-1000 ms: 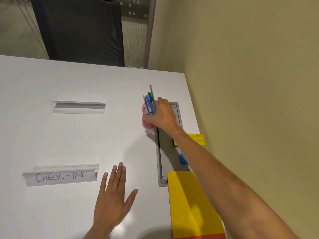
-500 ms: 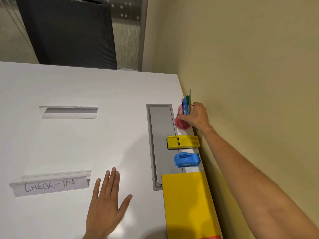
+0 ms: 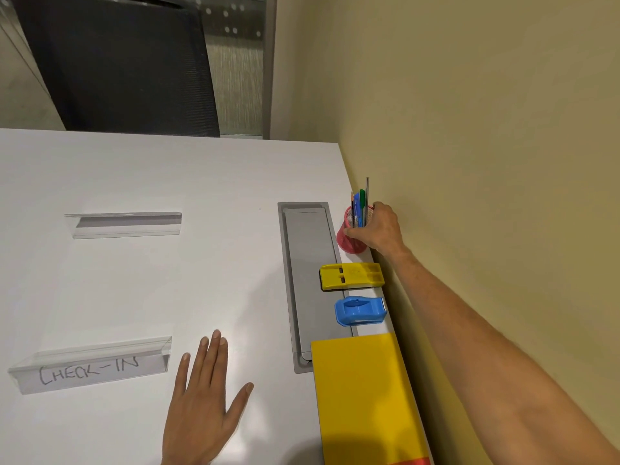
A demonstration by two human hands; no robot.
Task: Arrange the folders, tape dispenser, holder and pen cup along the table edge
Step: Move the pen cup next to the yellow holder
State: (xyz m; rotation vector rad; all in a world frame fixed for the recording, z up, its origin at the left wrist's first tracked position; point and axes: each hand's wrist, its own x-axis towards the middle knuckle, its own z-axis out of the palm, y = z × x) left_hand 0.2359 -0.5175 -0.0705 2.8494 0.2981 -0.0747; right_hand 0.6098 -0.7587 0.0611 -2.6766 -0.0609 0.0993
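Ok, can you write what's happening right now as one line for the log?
right hand: gripping pen cup by the wall | left hand: flat on table | row: yellow folder, tape dispenser, yellow holder

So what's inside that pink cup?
The pink cup holds a pencil, blue pens, a green pen and a thin grey stick. Their lower ends are hidden by the mesh and the right hand.

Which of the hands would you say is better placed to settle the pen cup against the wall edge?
Right. The right hand already grips the pen cup at that edge, while the left hand lies flat on the table, well away.
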